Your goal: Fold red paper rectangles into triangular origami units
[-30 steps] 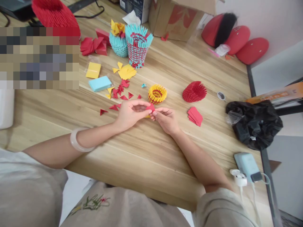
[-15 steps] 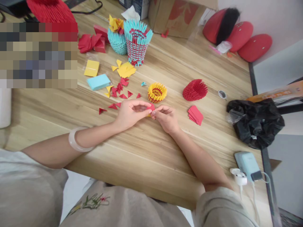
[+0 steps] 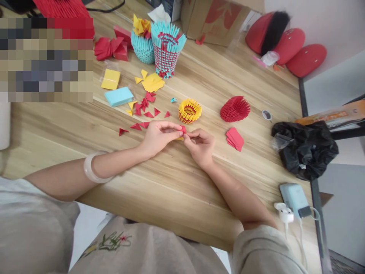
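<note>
Between my two hands is a small red piece of paper [image 3: 183, 129], mostly covered by fingers. My left hand [image 3: 161, 137] pinches it from the left, thumb below and fingers above. My right hand [image 3: 200, 145] pinches its right edge. A bit of yellow paper [image 3: 180, 138] shows just under the fingertips. Right behind my hands stands a round yellow-and-red folded-paper ring [image 3: 190, 111]. Several red folded triangles [image 3: 137, 126] lie left of my left hand. A stack of red paper slips [image 3: 235, 139] lies to the right of my right hand.
Farther back stand a blue-and-red paper vase [image 3: 167, 49] and a smaller blue one [image 3: 143, 47]. Yellow slips [image 3: 153, 82] and a blue paper pack [image 3: 119, 96] lie at left. A red paper cup shape [image 3: 235, 109], a black plastic bag [image 3: 306, 150] and a charger [image 3: 295, 199] are at right.
My right-hand fingers have shifted slightly on the red paper, which both hands still pinch. The whole view has moved a little.
</note>
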A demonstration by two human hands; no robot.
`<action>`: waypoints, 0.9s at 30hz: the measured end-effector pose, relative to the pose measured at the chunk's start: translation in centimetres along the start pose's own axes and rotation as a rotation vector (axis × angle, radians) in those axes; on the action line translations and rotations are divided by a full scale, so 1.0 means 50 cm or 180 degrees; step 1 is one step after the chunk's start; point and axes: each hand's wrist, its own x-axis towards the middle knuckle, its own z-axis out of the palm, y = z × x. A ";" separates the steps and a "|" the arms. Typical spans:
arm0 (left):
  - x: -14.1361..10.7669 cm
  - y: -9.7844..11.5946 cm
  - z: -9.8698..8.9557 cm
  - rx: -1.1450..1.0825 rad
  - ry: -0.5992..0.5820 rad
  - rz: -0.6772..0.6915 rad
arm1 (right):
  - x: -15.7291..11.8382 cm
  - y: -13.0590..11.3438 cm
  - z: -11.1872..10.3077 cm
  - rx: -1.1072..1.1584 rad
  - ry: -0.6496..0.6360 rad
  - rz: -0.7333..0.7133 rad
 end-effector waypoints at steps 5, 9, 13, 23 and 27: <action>0.003 0.000 -0.002 -0.0055 -0.0039 0.0038 | -0.001 0.006 -0.005 -0.0001 -0.0142 -0.0205; 0.005 0.012 -0.012 0.0416 -0.0266 0.0408 | 0.009 0.001 -0.006 0.0547 -0.0367 0.0347; 0.009 0.015 -0.022 0.0895 -0.0551 0.0605 | 0.017 0.000 -0.010 0.0699 -0.0464 0.0603; 0.019 0.008 -0.020 0.0678 -0.0388 0.0070 | 0.016 0.008 -0.024 0.0017 -0.0574 -0.0164; 0.024 0.008 -0.020 0.0322 -0.0387 -0.0139 | 0.026 0.017 -0.045 -0.0612 -0.1120 -0.1122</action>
